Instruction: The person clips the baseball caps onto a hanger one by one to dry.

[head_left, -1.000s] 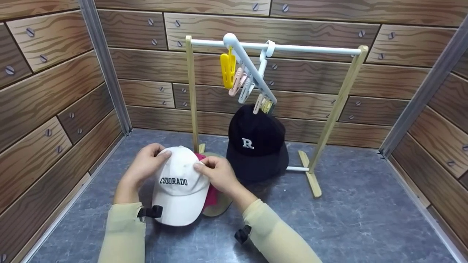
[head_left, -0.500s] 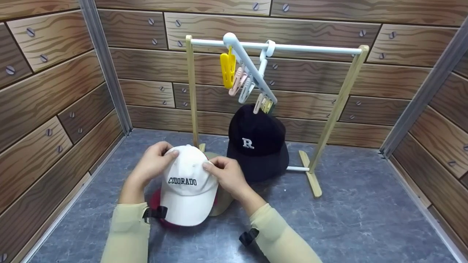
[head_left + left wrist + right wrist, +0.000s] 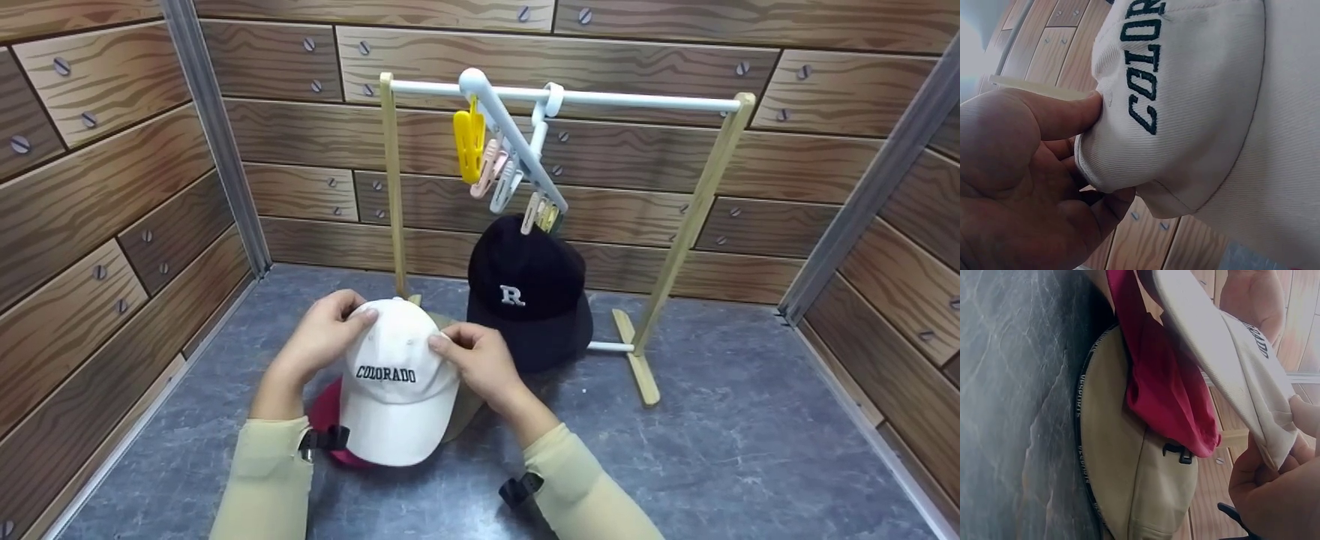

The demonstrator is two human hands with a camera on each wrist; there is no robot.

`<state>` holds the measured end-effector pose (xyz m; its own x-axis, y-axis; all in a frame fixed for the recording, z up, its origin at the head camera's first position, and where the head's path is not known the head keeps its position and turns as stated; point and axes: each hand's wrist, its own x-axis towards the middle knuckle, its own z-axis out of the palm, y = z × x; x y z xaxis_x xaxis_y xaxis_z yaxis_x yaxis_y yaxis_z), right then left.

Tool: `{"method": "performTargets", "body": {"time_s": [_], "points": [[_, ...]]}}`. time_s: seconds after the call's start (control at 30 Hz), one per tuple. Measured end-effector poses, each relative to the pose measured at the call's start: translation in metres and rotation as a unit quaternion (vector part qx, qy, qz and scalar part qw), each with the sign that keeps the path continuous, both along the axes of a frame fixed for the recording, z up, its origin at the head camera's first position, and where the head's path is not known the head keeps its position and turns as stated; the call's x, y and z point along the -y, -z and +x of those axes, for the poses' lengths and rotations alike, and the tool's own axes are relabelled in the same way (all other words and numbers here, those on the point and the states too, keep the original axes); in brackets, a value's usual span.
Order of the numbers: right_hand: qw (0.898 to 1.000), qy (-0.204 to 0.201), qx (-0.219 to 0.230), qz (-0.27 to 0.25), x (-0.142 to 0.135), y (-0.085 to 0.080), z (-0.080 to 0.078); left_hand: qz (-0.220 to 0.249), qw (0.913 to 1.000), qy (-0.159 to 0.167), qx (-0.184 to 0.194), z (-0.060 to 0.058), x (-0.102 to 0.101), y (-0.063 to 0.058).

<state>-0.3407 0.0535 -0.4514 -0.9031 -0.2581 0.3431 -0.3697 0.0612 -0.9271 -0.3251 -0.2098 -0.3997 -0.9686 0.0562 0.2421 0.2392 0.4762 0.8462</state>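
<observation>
A white baseball cap (image 3: 401,420) lettered COLORADO is held up by its crown, brim toward me. My left hand (image 3: 322,337) pinches the crown's left side; in the left wrist view its thumb (image 3: 1072,115) lies on the front and the fingers curl behind. My right hand (image 3: 484,364) pinches the opposite side, with the cloth folded between thumb and fingers in the right wrist view. Below and behind it are a dark red cap (image 3: 1171,391) and a khaki cap (image 3: 1109,439) with a dark lettered brim edge. The red cap lies partly over the khaki one.
A wooden-legged rack with a white bar (image 3: 645,100) stands behind. From it hangs a pale blue clip hanger (image 3: 517,139) with yellow, pink and blue clothespins (image 3: 489,169). A black cap (image 3: 529,300) marked R is under the hanger's low end. Wood-patterned walls enclose the grey floor.
Both hands have moved right with the white cap, now overlapping more of the khaki cap. The red cap now shows to the white cap's left instead of its right.
</observation>
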Motion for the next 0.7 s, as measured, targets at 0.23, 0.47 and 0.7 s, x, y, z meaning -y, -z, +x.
{"method": "performTargets", "body": {"time_s": [0.23, 0.47, 0.7], "points": [[1.0, 0.003, -0.018, 0.001, -0.01, -0.009, 0.004, -0.004, 0.9998, -0.001, -0.022, 0.001, -0.009, -0.003], [0.999, 0.006, -0.035, 0.012, -0.019, -0.018, 0.005, -0.007, 0.9987, -0.019, -0.047, 0.001, -0.021, -0.006], [0.999, 0.007, -0.041, 0.004, -0.026, -0.026, 0.007, 0.01, 0.9966, -0.031, -0.075, 0.004, -0.032, -0.009]]}}
